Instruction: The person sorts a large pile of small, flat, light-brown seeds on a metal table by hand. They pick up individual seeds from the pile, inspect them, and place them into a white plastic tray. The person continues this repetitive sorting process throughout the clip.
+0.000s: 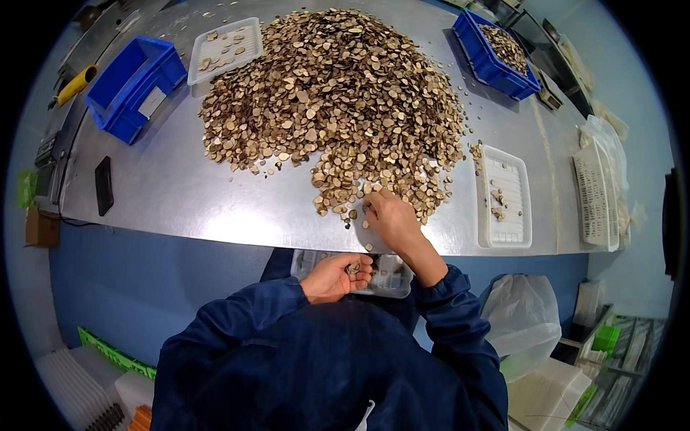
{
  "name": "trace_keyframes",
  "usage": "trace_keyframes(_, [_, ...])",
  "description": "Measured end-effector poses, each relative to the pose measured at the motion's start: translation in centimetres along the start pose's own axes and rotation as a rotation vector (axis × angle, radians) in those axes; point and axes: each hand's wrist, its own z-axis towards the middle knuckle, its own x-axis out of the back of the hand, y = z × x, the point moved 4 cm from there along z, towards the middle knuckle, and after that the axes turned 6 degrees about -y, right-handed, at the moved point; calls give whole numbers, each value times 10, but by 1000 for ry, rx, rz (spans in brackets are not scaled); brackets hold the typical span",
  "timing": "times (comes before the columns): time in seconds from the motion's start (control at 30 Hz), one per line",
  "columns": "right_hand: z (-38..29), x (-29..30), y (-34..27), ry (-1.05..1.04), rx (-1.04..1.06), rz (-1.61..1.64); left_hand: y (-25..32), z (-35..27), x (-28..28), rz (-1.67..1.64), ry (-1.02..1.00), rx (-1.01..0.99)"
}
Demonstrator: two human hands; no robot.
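A large heap of thin, roundish dried slices (345,91) in tan and brown covers the middle of the metal table. My right hand (392,220) is at the heap's near edge, fingers bent and pinched together; a dark piece shows by the fingertips. Below the table edge, my left hand (337,276) is palm up with curled fingers around a few slices. It is over a translucent plastic tray (396,288) at my lap, which holds some pieces and is partly hidden by the hand. A few loose slices (368,247) lie near the table's front edge.
A white tray (525,215) with several slices is at the right, another (195,75) at the back left. An open blue crate (121,81) and a dark phone (104,186) are on the left. A slice-filled blue crate (485,73) stands back right, a white perforated basket (595,199) far right.
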Motion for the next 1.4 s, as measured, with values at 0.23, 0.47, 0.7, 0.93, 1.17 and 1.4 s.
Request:
trace_keyframes(0.23, [-11,18,3,-31,43,188,4,-8,12,23,66,-2])
trace_keyframes(0.47, [-53,24,-9,-239,-45,366,5,-8,-3,-23,106,-35])
trace_keyframes(0.7, [-48,4,-12,-162,75,305,2,-18,10,17,61,-26])
trace_keyframes(0.93, [-3,-7,-19,-1,91,32,3,-19,9,26,65,-25])
trace_keyframes(1.17, [-14,-2,-21,-153,181,150,3,-19,13,15,60,-26])
trace_keyframes(1.4, [3,-6,-33,1,220,110,2,-17,14,38,53,-9])
